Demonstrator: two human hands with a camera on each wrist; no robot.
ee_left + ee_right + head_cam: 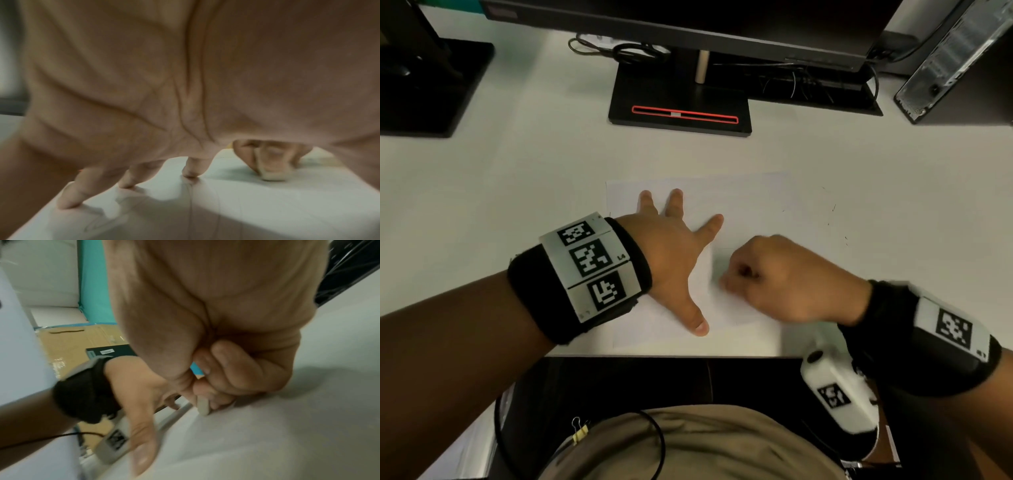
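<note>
Erasing on the paper (739, 198) — one hand pinning, one rubbing

I spread my left hand (671, 260) flat, fingers wide, to hold the paper against the desk (517, 171) — my right hand (774, 281) pinched the eraser (202, 406) edge-down on it, just beside the left thumb.

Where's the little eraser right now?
In the right wrist view the eraser is pinched in the right hand, its tip on the sheet of paper, just right of the left hand spread flat on that sheet.
</note>
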